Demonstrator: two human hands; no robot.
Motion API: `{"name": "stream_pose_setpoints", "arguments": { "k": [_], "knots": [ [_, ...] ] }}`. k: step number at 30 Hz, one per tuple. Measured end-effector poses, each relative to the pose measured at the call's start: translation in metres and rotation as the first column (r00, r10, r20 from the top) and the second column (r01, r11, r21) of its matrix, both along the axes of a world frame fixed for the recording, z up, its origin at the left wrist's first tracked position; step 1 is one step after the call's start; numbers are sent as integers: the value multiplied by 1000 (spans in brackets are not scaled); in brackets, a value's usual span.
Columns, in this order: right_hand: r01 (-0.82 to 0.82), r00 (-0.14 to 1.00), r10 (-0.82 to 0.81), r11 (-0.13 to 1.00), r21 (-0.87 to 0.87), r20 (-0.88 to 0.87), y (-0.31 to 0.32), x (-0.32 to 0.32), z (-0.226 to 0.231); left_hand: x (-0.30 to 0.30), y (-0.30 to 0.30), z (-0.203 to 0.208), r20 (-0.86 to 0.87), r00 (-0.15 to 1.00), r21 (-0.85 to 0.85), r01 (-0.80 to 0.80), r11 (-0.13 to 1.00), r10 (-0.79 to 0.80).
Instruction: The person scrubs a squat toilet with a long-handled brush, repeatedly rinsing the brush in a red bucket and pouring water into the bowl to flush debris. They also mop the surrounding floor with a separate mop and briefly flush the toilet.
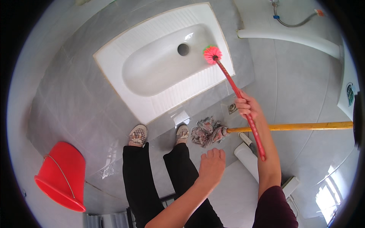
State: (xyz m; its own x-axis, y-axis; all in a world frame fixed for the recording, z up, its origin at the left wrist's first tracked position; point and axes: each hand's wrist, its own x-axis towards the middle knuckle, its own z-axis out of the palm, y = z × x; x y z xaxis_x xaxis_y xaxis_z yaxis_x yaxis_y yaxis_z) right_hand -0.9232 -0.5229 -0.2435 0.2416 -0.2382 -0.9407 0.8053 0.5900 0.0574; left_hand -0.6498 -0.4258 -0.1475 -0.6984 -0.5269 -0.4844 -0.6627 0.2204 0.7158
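Note:
My right hand point(248, 105) is wrapped round the red handle of a toilet brush point(229, 78). The brush's pink and green bristle head point(212, 55) is over the right edge of the bowl of a white squat toilet point(131, 100); whether it touches the ceramic I cannot tell. The handle's lower end runs down along my right forearm. My left hand point(212, 165) hangs in front of my legs with its fingers curled in, and nothing shows in it. Nearest to it is the grey rag head of a mop point(207, 132).
The mop's yellow wooden pole point(311, 126) stretches right, behind my right forearm. On the left stands a red bucket point(62, 174) with a wire handle. A white pipe point(289, 38) and a flexible hose point(294, 24) are at the upper right. A small floor drain point(232, 108) lies near the mop.

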Motion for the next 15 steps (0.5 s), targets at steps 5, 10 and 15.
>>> {"name": "stream_pose_setpoints", "arguments": {
  "k": [5, 10, 15],
  "knots": [
    [124, 981, -136, 988, 91, 141, -66, -8, -42, 0, 9, -2, -20, 1000, -14, -9, 1000, 9],
    [10, 983, -6, 1000, -25, 182, -45, -3, -29, 6, -1, 0, 3, 1000, -4, -14, 1000, 14],
    [18, 983, -13, 1000, -25, 182, -58, -21, -28, 8, -5, 7, -42, 999, -21, 1, 1000, -2]
  ]
}}
